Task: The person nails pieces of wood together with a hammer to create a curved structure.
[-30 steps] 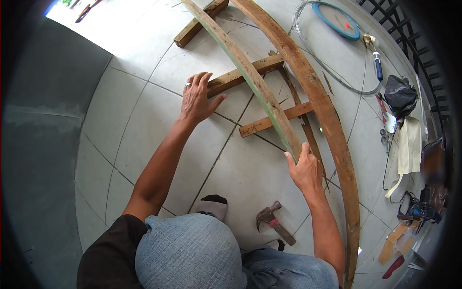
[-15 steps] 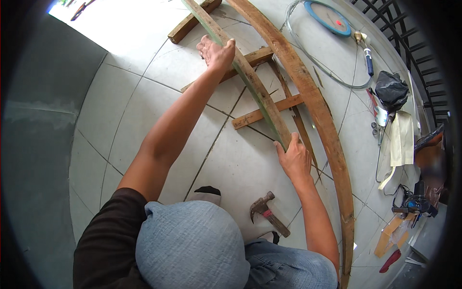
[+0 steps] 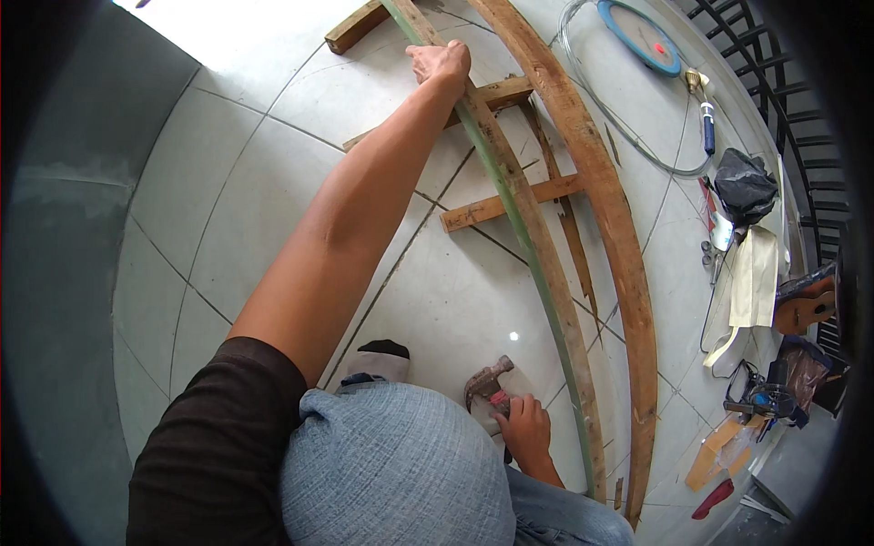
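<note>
Steady the strip [image 3: 521, 196] over the crossbars [image 3: 510, 90] with the left hand [image 3: 441, 64], clamped across its far part. With the right hand [image 3: 526, 426], closed around the hammer [image 3: 482, 379] close to its head, better grip lower — for good control.

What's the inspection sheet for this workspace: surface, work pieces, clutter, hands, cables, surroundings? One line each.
Surface: pale floor tiles, dark joints.
Work pieces: green-edged wood strip crossing short wood pieces; wider plank alongside; claw hammer.
Clutter: black bag, cream cloth and blue-rimmed disc at right.
Hands: left hand grips the strip; right hand grips the hammer's handle.
Cables: coiled wire; thin dark cord by the cloth.
Surroundings: grey panel at left, black bars upper right.
</note>
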The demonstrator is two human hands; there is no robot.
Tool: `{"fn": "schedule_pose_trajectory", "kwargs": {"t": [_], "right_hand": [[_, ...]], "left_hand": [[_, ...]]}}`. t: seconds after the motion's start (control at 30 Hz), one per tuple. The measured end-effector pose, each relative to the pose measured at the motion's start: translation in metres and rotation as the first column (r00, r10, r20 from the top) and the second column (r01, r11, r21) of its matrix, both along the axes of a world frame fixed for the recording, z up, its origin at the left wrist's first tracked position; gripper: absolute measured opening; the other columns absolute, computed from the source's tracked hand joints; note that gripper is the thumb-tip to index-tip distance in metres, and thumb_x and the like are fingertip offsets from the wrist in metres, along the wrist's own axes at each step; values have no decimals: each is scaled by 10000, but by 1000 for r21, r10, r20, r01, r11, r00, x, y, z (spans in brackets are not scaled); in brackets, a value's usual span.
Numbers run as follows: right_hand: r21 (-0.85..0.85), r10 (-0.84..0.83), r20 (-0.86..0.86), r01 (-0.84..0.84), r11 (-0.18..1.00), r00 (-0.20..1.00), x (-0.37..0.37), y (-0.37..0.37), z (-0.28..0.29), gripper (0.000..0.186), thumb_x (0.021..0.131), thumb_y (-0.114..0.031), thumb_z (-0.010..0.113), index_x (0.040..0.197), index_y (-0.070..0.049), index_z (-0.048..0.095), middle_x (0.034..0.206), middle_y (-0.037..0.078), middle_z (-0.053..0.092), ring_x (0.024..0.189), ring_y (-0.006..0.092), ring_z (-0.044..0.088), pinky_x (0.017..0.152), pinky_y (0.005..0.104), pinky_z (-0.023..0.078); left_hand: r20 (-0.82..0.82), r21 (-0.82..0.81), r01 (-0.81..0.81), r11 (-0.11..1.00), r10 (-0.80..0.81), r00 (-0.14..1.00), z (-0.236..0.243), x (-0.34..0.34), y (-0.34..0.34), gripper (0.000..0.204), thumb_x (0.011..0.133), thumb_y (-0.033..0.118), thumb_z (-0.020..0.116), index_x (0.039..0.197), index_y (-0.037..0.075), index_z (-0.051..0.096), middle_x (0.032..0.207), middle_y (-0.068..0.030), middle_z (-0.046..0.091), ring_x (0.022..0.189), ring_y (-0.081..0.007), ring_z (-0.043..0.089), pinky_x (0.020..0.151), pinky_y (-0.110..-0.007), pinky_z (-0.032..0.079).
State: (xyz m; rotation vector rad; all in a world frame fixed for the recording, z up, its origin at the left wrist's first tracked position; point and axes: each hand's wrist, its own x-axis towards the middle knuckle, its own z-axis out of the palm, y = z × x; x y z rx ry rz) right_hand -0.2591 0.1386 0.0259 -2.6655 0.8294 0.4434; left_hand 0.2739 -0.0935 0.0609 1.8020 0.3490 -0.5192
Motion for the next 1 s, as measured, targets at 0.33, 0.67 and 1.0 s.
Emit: {"fn": "schedule_pose_trajectory", "kwargs": {"t": [0.33, 0.67, 1.0], "right_hand": [[128, -91, 555, 23, 991, 827, 79, -87, 92, 424, 870, -74, 585, 1281, -18, 497, 915, 240, 671, 684, 425, 665, 601, 483, 541], [132, -100, 754, -2, 991, 649, 186, -187, 124, 268, 1043, -237, 468, 1152, 0, 524, 699, 100, 566, 545, 231, 557, 544, 362, 467], [-13, 42, 703, -46, 999, 710, 217, -214, 98, 223, 1006, -223, 541, 1071, -21, 472, 707, 218, 613, 607, 432, 626, 529, 484, 490]], "left_hand": [[198, 281, 175, 944, -235, 952, -5, 7, 15, 584, 752, 177, 691, 1235, -60, 464, 1064, -210, 683, 1027, -317, 683, 864, -392, 574], [144, 242, 217, 946, -256, 956, 4, -3, 19, 544, 795, 202, 690, 1220, -26, 440, 1123, -205, 658, 1076, -317, 659, 939, -382, 537], [178, 265, 232, 936, -284, 942, 2, 2, 16, 559, 789, 195, 665, 1239, -47, 438, 1141, -227, 648, 1083, -345, 653, 919, -405, 544]]}}
